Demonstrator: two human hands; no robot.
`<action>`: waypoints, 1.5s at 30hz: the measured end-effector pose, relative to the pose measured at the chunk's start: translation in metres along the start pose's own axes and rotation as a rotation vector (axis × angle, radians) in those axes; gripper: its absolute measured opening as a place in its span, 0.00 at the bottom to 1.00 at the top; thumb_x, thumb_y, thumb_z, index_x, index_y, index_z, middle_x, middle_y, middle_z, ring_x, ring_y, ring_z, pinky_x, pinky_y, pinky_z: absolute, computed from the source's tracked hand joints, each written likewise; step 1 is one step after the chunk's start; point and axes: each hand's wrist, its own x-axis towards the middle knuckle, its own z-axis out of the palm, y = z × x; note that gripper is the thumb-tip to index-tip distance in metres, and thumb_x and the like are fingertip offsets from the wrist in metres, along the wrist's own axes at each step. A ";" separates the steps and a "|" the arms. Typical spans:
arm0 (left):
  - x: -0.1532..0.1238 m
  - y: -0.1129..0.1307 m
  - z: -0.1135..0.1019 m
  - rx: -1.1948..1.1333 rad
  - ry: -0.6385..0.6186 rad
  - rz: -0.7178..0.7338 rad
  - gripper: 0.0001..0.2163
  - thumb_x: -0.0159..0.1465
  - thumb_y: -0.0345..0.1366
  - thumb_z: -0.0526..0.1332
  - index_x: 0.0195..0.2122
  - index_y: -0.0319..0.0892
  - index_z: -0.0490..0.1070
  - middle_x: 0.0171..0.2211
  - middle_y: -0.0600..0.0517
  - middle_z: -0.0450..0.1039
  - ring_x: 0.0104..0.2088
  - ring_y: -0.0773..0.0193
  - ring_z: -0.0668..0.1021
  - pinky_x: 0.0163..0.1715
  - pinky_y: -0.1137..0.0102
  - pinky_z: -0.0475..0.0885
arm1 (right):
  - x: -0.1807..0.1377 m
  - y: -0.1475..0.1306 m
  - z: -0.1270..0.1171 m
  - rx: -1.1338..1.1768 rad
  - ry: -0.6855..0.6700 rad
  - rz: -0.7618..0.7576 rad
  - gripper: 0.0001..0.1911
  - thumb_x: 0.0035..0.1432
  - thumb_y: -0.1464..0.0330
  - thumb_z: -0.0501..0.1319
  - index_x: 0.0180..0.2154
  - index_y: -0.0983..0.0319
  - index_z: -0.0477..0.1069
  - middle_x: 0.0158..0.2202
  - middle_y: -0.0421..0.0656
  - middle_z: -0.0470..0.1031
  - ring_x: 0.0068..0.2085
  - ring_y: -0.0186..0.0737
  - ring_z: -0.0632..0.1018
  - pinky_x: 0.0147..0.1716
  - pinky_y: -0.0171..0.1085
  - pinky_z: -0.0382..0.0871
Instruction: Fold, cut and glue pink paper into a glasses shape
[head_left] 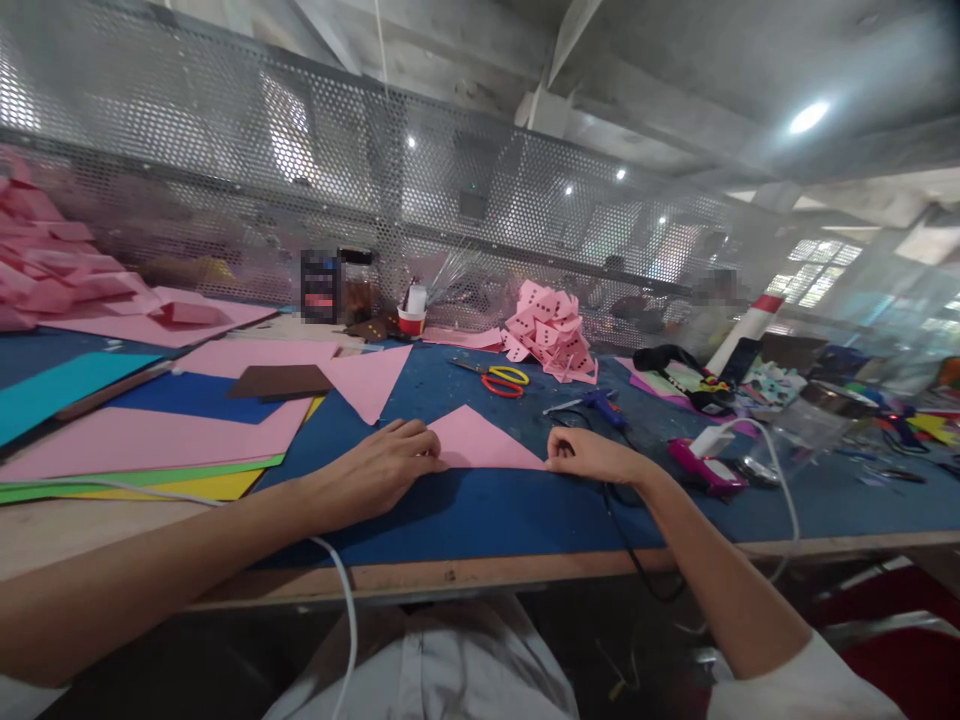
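Observation:
A pink paper triangle [480, 442] lies on the blue tabletop in front of me, its straight long edge toward me and its point away. At its left corner my left hand [386, 465] is closed, fingertips pinching the paper. My right hand [592, 455] pinches the right corner, thumb and fingers pressed together. Another pink paper triangle [371, 380] rests beyond my left hand. Scissors [499, 378] with red and yellow handles lie past the paper, and a blue glue gun [600, 405] sits beyond my right hand.
Coloured paper sheets [225, 440] are stacked at left, with a brown piece [277, 382] on top. Folded pink pieces [551, 330] are heaped at the back. A magenta device [705, 468], white cable [787, 490] and clear container [810, 430] are at right. A perforated metal screen [450, 200] stands behind.

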 end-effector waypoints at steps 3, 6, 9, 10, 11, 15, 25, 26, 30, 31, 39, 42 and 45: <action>0.000 0.001 0.003 0.009 0.006 0.001 0.14 0.70 0.26 0.51 0.50 0.43 0.73 0.44 0.46 0.72 0.43 0.57 0.71 0.44 0.63 0.66 | 0.000 0.003 0.000 0.026 -0.011 -0.010 0.07 0.55 0.66 0.62 0.35 0.62 0.68 0.29 0.38 0.69 0.31 0.34 0.68 0.29 0.32 0.59; 0.000 0.000 0.008 0.041 0.000 0.015 0.17 0.69 0.25 0.51 0.54 0.44 0.71 0.43 0.47 0.71 0.40 0.58 0.72 0.42 0.64 0.66 | 0.000 0.006 0.000 0.026 -0.011 -0.022 0.08 0.56 0.65 0.62 0.36 0.62 0.68 0.30 0.38 0.69 0.31 0.34 0.69 0.29 0.32 0.60; 0.001 0.001 0.008 0.096 -0.006 0.023 0.18 0.69 0.26 0.52 0.58 0.47 0.68 0.42 0.48 0.71 0.39 0.59 0.72 0.41 0.64 0.65 | 0.001 0.007 0.001 0.020 -0.008 -0.032 0.08 0.56 0.66 0.62 0.36 0.63 0.68 0.30 0.39 0.70 0.31 0.35 0.70 0.29 0.32 0.61; 0.002 0.002 0.008 0.111 -0.006 0.025 0.19 0.69 0.27 0.52 0.59 0.47 0.67 0.42 0.49 0.71 0.38 0.59 0.72 0.40 0.64 0.65 | 0.001 0.007 0.001 0.023 -0.009 -0.033 0.07 0.56 0.66 0.62 0.36 0.63 0.68 0.30 0.39 0.70 0.31 0.35 0.70 0.29 0.32 0.61; 0.003 0.003 0.007 0.123 -0.006 0.028 0.19 0.70 0.28 0.52 0.59 0.48 0.67 0.41 0.49 0.71 0.38 0.59 0.72 0.39 0.64 0.65 | 0.001 0.007 0.001 0.025 -0.009 -0.031 0.07 0.56 0.66 0.62 0.36 0.62 0.68 0.30 0.39 0.70 0.31 0.35 0.70 0.29 0.32 0.61; 0.004 0.006 0.005 0.139 0.005 0.030 0.17 0.70 0.31 0.53 0.59 0.50 0.67 0.41 0.49 0.70 0.38 0.59 0.72 0.38 0.64 0.64 | 0.001 0.008 0.000 0.010 -0.007 -0.030 0.07 0.56 0.67 0.62 0.36 0.63 0.70 0.31 0.40 0.72 0.32 0.36 0.71 0.30 0.33 0.62; 0.006 0.009 0.004 0.135 -0.004 0.009 0.15 0.71 0.32 0.53 0.57 0.48 0.68 0.41 0.49 0.70 0.39 0.58 0.72 0.39 0.63 0.64 | 0.019 -0.061 0.021 -0.089 0.321 -0.205 0.06 0.60 0.67 0.61 0.36 0.61 0.76 0.38 0.42 0.76 0.39 0.37 0.75 0.41 0.35 0.64; 0.006 0.009 0.004 0.135 -0.004 0.008 0.15 0.70 0.32 0.53 0.56 0.48 0.69 0.41 0.49 0.70 0.39 0.58 0.72 0.39 0.63 0.64 | 0.025 -0.069 0.029 -0.120 0.297 -0.224 0.06 0.59 0.67 0.61 0.35 0.61 0.76 0.37 0.42 0.76 0.38 0.37 0.75 0.40 0.35 0.64; 0.005 0.008 0.006 0.156 0.007 0.018 0.13 0.70 0.31 0.54 0.54 0.47 0.70 0.41 0.49 0.70 0.38 0.58 0.72 0.38 0.63 0.64 | 0.049 -0.079 0.057 -0.191 0.274 -0.215 0.04 0.57 0.68 0.62 0.33 0.60 0.76 0.36 0.41 0.76 0.35 0.35 0.74 0.35 0.34 0.62; 0.005 0.008 0.006 0.164 0.015 0.022 0.14 0.70 0.32 0.54 0.54 0.47 0.70 0.41 0.48 0.70 0.38 0.58 0.72 0.37 0.63 0.64 | 0.053 -0.078 0.061 -0.196 0.266 -0.207 0.03 0.56 0.69 0.63 0.33 0.60 0.76 0.35 0.41 0.76 0.35 0.35 0.74 0.34 0.33 0.62; 0.006 0.009 0.006 0.146 0.047 0.013 0.12 0.69 0.31 0.56 0.51 0.47 0.71 0.40 0.48 0.70 0.37 0.58 0.72 0.37 0.63 0.64 | 0.055 -0.075 0.066 -0.141 0.193 -0.221 0.03 0.55 0.70 0.62 0.32 0.60 0.75 0.33 0.39 0.77 0.33 0.34 0.74 0.31 0.32 0.59; 0.006 0.009 0.005 0.135 0.056 0.019 0.11 0.68 0.31 0.56 0.50 0.46 0.71 0.39 0.48 0.70 0.38 0.58 0.72 0.38 0.64 0.65 | 0.056 -0.075 0.070 -0.163 0.213 -0.201 0.02 0.54 0.70 0.63 0.32 0.60 0.74 0.32 0.40 0.77 0.32 0.34 0.73 0.30 0.32 0.58; 0.006 0.009 0.004 0.128 0.046 0.019 0.12 0.69 0.30 0.55 0.51 0.45 0.71 0.40 0.48 0.70 0.38 0.58 0.72 0.38 0.64 0.65 | 0.058 -0.074 0.074 -0.204 0.250 -0.161 0.03 0.53 0.67 0.64 0.31 0.60 0.73 0.32 0.40 0.77 0.31 0.34 0.72 0.29 0.33 0.57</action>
